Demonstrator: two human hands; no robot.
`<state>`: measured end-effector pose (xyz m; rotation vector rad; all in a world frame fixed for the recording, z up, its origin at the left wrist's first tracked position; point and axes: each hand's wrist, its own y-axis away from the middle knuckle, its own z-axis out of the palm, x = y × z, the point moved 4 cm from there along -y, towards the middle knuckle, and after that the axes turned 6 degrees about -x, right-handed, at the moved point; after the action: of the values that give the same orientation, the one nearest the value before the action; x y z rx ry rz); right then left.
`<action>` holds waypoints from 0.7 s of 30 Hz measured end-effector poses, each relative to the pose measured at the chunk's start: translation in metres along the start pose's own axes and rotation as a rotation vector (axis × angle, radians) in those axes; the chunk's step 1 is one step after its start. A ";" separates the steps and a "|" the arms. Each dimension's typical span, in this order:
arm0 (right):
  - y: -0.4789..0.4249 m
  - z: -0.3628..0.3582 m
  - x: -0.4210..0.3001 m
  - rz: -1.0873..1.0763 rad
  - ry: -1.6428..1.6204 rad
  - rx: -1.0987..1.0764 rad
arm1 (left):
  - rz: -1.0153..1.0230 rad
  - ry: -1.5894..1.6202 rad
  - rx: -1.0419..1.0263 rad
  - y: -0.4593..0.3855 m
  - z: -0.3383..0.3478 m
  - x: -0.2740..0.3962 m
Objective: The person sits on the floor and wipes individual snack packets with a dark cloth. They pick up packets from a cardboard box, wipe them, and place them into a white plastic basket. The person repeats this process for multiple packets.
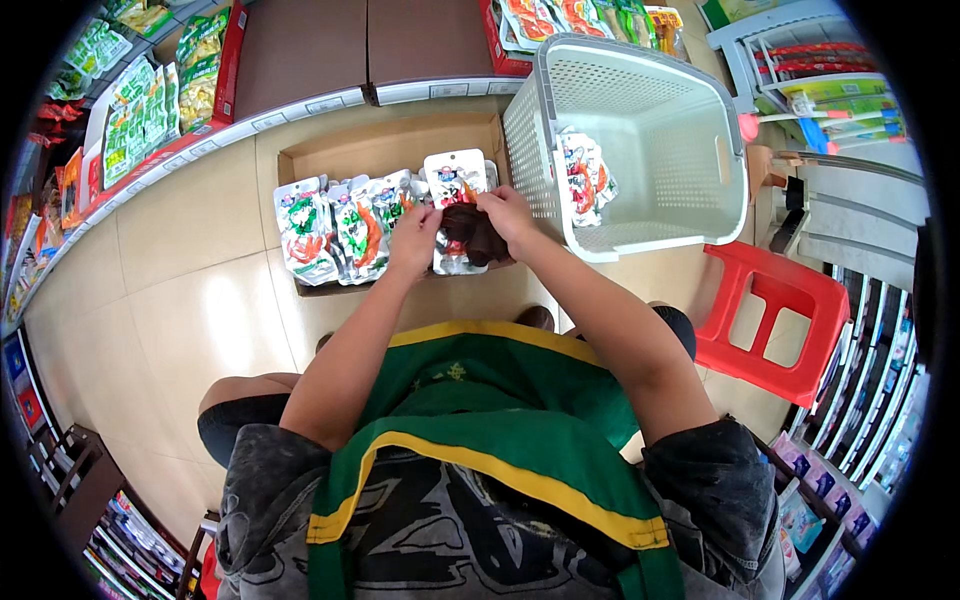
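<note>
Both my hands are over a cardboard box (390, 131) holding several rows of white snack pouches (304, 232). My right hand (508, 214) grips a dark brown cloth (474, 234) by its upper edge. At the cloth's left side is my left hand (417, 229), its thumb and index finger together; whether they pinch the cloth is unclear. The cloth lies across a white pouch (456, 166) that stands higher than the rest. To the right of the box, a pale plastic basket (675, 172) holds a few similar pouches (585, 180).
A brown shelf (300, 45) with a price-label edge runs along the far side, bearing a red carton (229, 75) of snack bags at left. A red plastic stool (814, 330) lies to the right of my knees. Stocked racks stand at both sides.
</note>
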<state>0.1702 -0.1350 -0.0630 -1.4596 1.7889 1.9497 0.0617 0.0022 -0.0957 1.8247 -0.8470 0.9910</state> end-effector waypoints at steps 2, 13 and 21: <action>0.011 0.003 -0.008 0.040 -0.147 -0.056 | -0.062 0.301 -0.084 0.006 -0.008 0.011; 0.029 0.032 -0.100 -0.827 0.165 -0.023 | 0.011 0.737 -0.305 0.017 -0.039 0.055; 0.108 0.074 -0.074 -0.905 0.549 0.118 | -0.329 1.422 0.096 0.030 -0.023 0.064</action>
<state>0.0985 -0.0700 0.0524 -2.3333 0.9853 1.0325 0.0594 0.0013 -0.0214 0.8374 0.3671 1.6931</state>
